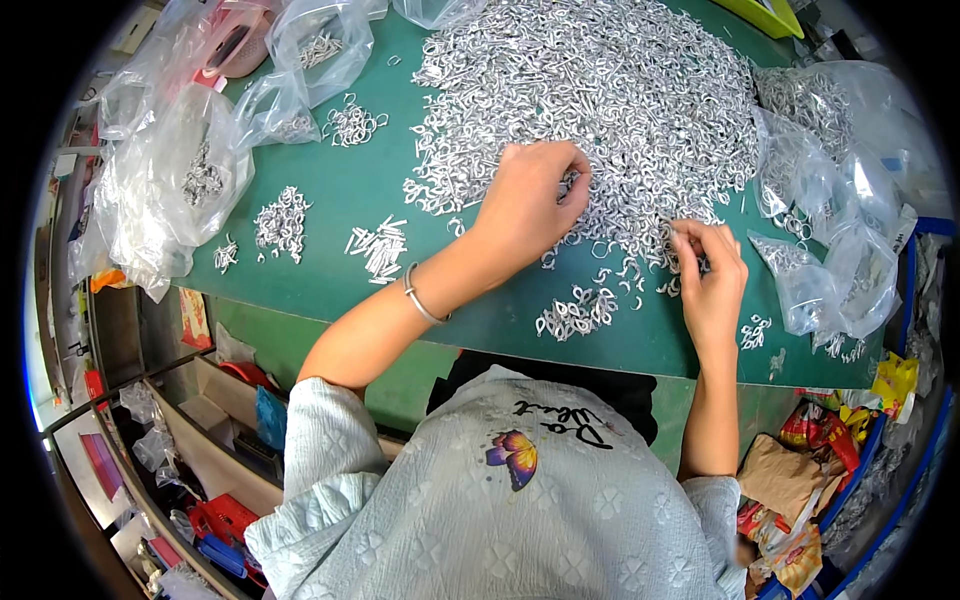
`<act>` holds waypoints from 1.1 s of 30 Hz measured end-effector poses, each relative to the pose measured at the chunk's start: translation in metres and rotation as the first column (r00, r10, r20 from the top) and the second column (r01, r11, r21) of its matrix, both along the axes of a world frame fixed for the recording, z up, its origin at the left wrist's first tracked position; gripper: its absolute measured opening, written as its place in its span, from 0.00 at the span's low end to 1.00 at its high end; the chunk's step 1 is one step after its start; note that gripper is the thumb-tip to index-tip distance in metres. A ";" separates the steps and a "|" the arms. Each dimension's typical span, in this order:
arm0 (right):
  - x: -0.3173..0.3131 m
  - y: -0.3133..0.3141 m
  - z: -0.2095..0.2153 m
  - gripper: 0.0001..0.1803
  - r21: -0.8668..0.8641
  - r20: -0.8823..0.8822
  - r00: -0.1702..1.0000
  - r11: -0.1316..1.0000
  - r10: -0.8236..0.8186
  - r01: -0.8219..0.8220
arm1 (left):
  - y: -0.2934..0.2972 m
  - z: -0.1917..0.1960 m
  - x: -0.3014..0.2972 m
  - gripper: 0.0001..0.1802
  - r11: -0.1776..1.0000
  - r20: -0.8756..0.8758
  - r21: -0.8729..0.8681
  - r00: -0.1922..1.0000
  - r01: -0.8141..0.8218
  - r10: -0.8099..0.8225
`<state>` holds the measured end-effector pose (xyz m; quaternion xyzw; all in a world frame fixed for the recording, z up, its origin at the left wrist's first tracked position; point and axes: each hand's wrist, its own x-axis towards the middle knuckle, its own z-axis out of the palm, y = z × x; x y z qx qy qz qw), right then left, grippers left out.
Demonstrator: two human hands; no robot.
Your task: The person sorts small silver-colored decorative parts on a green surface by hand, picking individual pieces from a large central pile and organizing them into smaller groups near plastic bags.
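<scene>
A big heap of small silvery metal pieces (590,90), many of them curved, spreads over the green table. My left hand (530,200), a bangle on its wrist, is over the heap's near left part, its fingers curled in a pinch; the fingertips are mostly hidden. At the near right edge of the heap is my right hand (712,265), thumb and forefinger bent toward each other among loose pieces. What either hand pinches is too small to make out. Between the hands, closer to me, lies a small pile of looped pieces (577,314).
To the left are sorted piles of straight pins (378,248), small pieces (282,222) and rings (354,124). Clear plastic bags (170,190) crowd the left side; more bags (860,280) with pieces stand right. A yellow-green tray (765,14) is at the far right.
</scene>
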<state>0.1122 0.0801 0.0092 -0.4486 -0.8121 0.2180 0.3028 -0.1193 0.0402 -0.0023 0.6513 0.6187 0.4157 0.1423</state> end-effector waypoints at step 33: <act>-0.002 0.016 -0.012 0.07 0.274 0.234 0.972 0.959 0.010 -0.076 | -0.041 0.013 -0.004 0.07 0.994 0.126 -0.100 0.991 -0.041 0.053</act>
